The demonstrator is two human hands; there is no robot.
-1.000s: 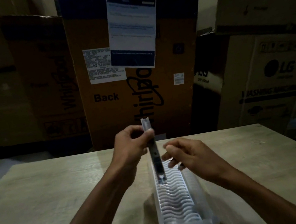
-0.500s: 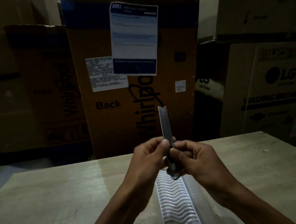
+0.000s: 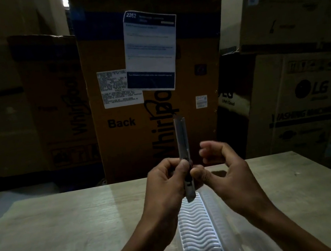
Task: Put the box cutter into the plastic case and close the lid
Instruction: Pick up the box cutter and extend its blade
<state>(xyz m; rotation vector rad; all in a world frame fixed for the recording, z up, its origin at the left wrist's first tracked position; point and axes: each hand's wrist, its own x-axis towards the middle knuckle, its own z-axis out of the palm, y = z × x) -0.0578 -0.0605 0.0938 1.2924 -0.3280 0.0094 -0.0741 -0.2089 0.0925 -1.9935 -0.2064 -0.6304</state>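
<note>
a: where's the box cutter (image 3: 183, 144)?

b: upright above the far end of the plastic case (image 3: 200, 236), not in it. the left hand (image 3: 167, 186) is closed around its lower part.

a: and the right hand (image 3: 225, 172)?

b: just right of the cutter, half curled, thumb tip against it, fingers loose and apart. the case lies open on the table (image 3: 69, 236), wavy insert showing.

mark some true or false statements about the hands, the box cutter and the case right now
1. The left hand holds the box cutter upright. True.
2. The box cutter lies inside the plastic case. False: it is held above the case.
3. The plastic case is open on the table. True.
4. The right hand rests flat on the table. False: it is raised beside the cutter, its thumb at the handle.
</note>
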